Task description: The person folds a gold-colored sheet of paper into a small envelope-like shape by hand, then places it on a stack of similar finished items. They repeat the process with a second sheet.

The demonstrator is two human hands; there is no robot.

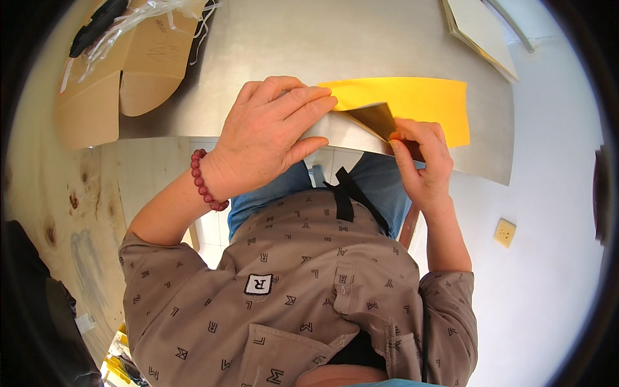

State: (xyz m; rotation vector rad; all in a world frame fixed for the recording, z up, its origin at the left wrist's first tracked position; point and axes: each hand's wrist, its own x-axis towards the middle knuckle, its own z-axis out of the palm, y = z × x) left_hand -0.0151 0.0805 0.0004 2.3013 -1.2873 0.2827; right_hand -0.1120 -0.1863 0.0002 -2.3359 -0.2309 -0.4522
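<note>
A long yellow sheet of paper (419,97) lies along the near edge of the metal table. Part of its near side is lifted, making a dark, shaded triangular flap. Between thumb and fingers my right hand (425,158) pinches this lifted edge. My left hand (274,126) rests across the left end of the sheet, its fingers stretched out and the fingertips pressing on the paper. The left thumb is held apart, over the table's edge. A dark red bead bracelet circles my left wrist. The left end of the sheet is partly hidden under that hand.
An opened brown cardboard box (155,58) with clear plastic strips and a black object on it sits at the far left. Pale flat boards (480,32) lie at the far right corner. The bare metal table (322,39) ends just before my lap; a white wall stands right.
</note>
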